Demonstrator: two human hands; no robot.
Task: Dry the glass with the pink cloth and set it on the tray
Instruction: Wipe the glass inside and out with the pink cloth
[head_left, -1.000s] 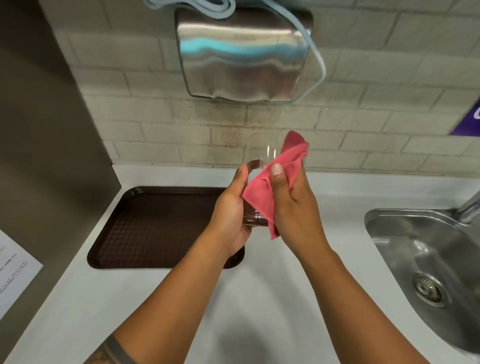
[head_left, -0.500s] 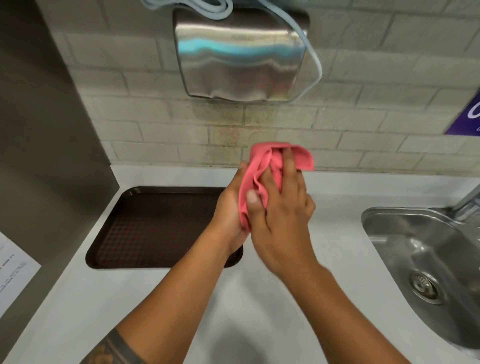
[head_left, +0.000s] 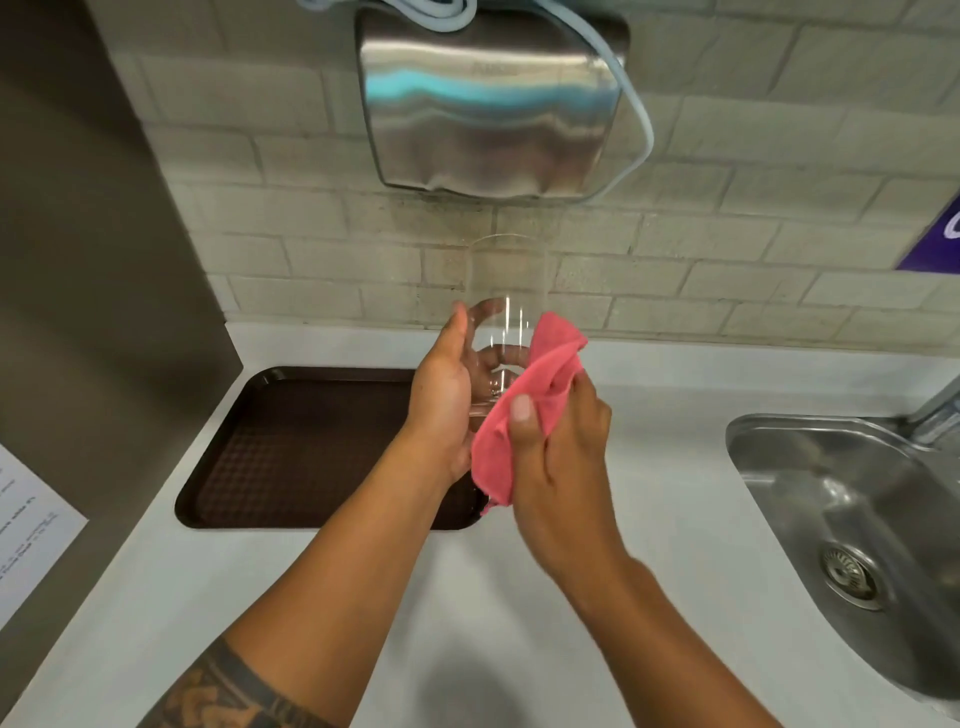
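Head view: a person's two bare forearms reach forward over a white table (head_left: 322, 582), with the hands meeting above its middle.
Glass: a tall clear glass (head_left: 506, 312) is held up off the table, roughly upright with its open rim toward the tiled wall (head_left: 727, 249); the lower part is hidden behind the hands and cloth.
Left hand: the left hand (head_left: 441, 400) is curled around the lower half of the glass from the left, its fingers visible through the clear wall, the thumb lying up along the near side.
Right hand: the right hand (head_left: 558, 447) is closed on the pink cloth (head_left: 530, 405), pinching it between thumb and fingers and pressing it against the right side of the glass near its base.
Pink cloth: bunched and folded, one corner stands up beside the glass wall and a tail hangs below the right hand.
Tray: a dark brown tray (head_left: 291, 447) lies flat on the table, below and to the left of the hands, with its right end hidden behind the left wrist.
Sink: a steel sink (head_left: 852, 499) is set into the table at the right, drain strainer visible.
Wall: a brushed-metal hand dryer (head_left: 488, 98) is mounted above the glass, with a pale blue hose looped over it.
Left edge: a sheet of printed paper (head_left: 31, 530) is fixed to the dark side panel.
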